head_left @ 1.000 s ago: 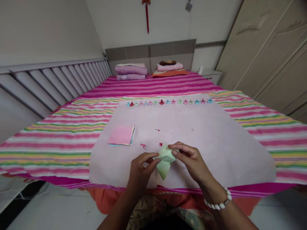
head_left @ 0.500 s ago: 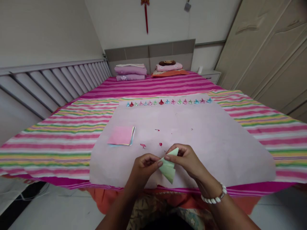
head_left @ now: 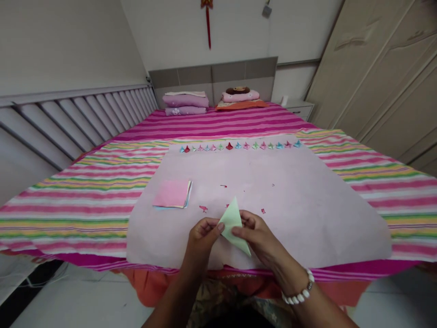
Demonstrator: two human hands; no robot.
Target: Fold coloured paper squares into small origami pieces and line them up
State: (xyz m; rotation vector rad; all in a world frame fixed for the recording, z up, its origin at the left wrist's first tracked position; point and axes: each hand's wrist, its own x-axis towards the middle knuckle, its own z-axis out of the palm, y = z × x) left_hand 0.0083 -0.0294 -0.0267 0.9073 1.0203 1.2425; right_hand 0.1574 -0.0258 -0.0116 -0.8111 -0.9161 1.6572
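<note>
A light green sheet of origami paper (head_left: 232,213), folded into a triangle, is held in the air above the large pale sheet (head_left: 307,218) near its front edge. My left hand (head_left: 203,237) pinches its left corner between thumb and fingers. On the right side, my right hand (head_left: 257,234) grips it, thumb on the front face and fingers behind. The right wrist wears a white bead bracelet (head_left: 297,296). To the left lies a stack of square coloured paper (head_left: 171,193) with pink on top.
Small folded paper pieces (head_left: 229,146) in several colours form a row along the pale sheet's far edge. Small red printed marks (head_left: 203,209) dot its middle. Striped bedding (head_left: 85,205) surrounds it. Folded bedding (head_left: 186,100) sits by the headboard (head_left: 194,77), and a railing (head_left: 82,109) runs along the left.
The green paper was partly opened with loose flaps; now it is a flat triangle, one point facing away. My right hand has moved slightly down, its thumb now on the paper's face.
</note>
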